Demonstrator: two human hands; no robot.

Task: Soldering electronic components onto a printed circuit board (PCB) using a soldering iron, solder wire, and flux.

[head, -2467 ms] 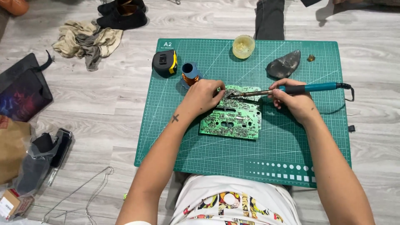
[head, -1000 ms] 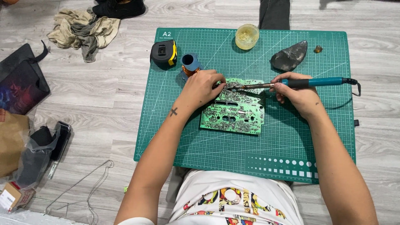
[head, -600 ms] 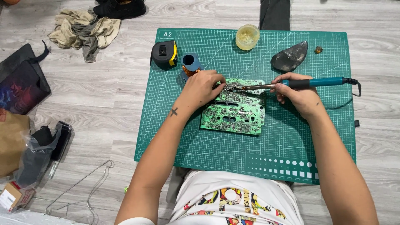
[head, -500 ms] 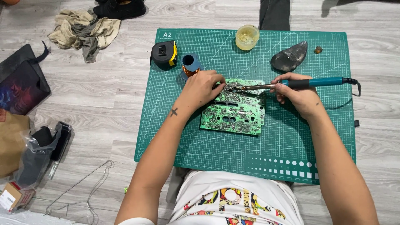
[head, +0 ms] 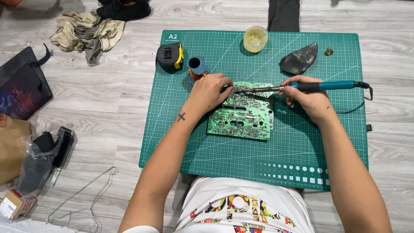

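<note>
Little changed since earlier frames: circuit board (head: pixel 241 118) same spot, mid green mat (head: pixel 302 159) on floor. Left hand (head: pixel 210 91) pressed on board's upper left edge, grip curled, contents unclear. Right hand (head: pixel 307 97) pinching soldering iron (head: pixel 302 87), tip at board's top edge. Soldering apparently ongoing.

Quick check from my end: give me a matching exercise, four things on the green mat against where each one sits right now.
Things:
1. tape measure
2. small jar
3. soldering iron
4. circuit board

Places:
A. held in the right hand, tip over the board's far edge
B. near the mat's far left corner
C. mid-mat, under the left hand
D. at the mat's far edge, about the middle

Pairs: 1-B, 2-D, 3-A, 4-C
</note>
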